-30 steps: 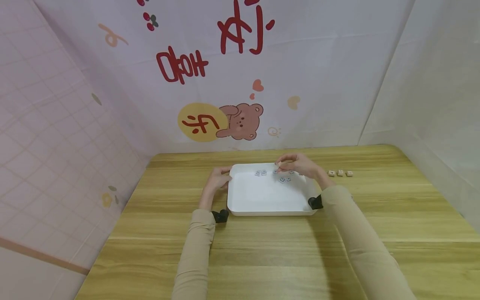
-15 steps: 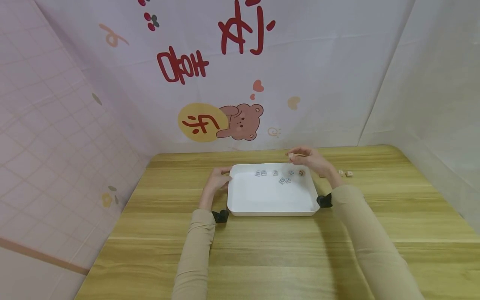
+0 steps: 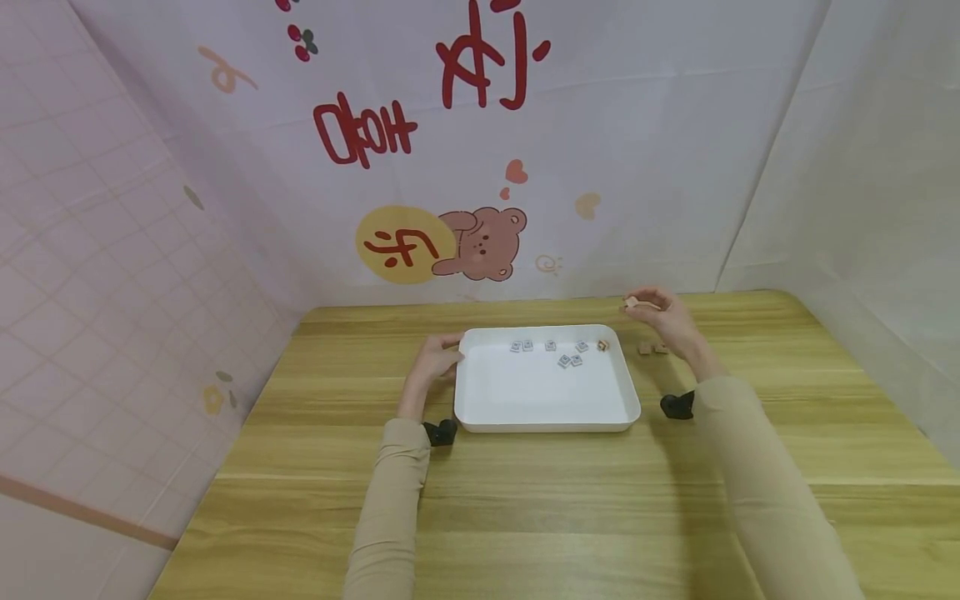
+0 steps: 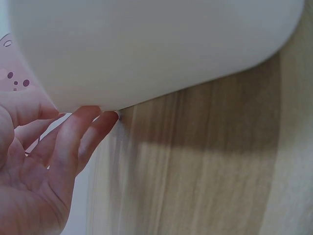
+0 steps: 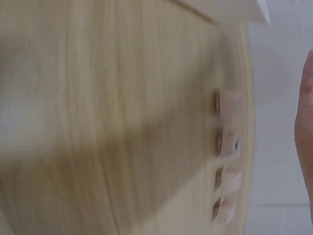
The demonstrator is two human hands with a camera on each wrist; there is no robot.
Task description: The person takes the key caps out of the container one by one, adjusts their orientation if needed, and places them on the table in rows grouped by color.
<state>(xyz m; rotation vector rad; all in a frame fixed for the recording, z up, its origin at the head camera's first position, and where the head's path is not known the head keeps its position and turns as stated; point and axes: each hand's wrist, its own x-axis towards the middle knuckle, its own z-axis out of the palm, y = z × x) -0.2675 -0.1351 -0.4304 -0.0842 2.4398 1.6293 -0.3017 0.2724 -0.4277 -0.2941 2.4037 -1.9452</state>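
A white tray (image 3: 547,392) lies on the table. My left hand (image 3: 437,358) grips it at the left side near the far corner; in the left wrist view the bent fingers (image 4: 68,132) meet the edge of its outer wall. Past the tray's far right corner, my right hand (image 3: 670,321) pinches a small pale block (image 3: 631,302) between thumb and fingers, above the table. Only a side of this hand shows in the right wrist view, where the held block is out of sight. Several small greyish square blocks (image 3: 565,361) and one brownish block (image 3: 603,345) sit inside the tray.
To the right of the tray, small pale blocks (image 3: 643,348) stand on the wooden table (image 3: 525,500); a row of several blocks (image 5: 230,144) shows in the right wrist view. A white printed backdrop (image 3: 637,167) rises behind the table's far edge.
My right hand has moved right, from over the tray to beyond its far right corner, with the pale block between its fingers. My left hand and the tray have stayed put.
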